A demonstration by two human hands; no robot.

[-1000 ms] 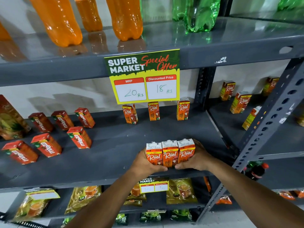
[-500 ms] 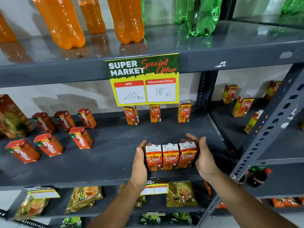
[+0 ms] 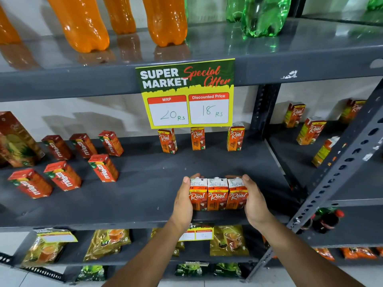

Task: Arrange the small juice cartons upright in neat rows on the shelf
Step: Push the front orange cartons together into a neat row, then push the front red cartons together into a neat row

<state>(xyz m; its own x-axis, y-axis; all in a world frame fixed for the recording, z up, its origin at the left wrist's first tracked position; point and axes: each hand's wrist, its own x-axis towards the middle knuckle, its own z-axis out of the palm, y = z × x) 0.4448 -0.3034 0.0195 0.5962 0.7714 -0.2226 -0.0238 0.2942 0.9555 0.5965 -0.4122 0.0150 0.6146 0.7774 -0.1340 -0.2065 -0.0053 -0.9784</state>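
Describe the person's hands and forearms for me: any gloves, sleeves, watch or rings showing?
Both are bare. The left hand and right hand wear no gloves, and no rings show on the visible fingers. Neither wrist carries a watch or band. Both forearms are uncovered up to the frame's bottom edge, so no sleeve is in view.

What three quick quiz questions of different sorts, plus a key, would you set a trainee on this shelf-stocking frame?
1. True or false: the three Real cartons pressed between the left hand and right hand stand upright and touch side by side.
2. How many Real cartons stand in the back row under the price sign?
3. Multiple choice: the Maaza cartons on the same shelf lie A) to the left of the hands, B) to the right, C) on the shelf above.

Key:
1. True.
2. Three, spaced apart.
3. A.
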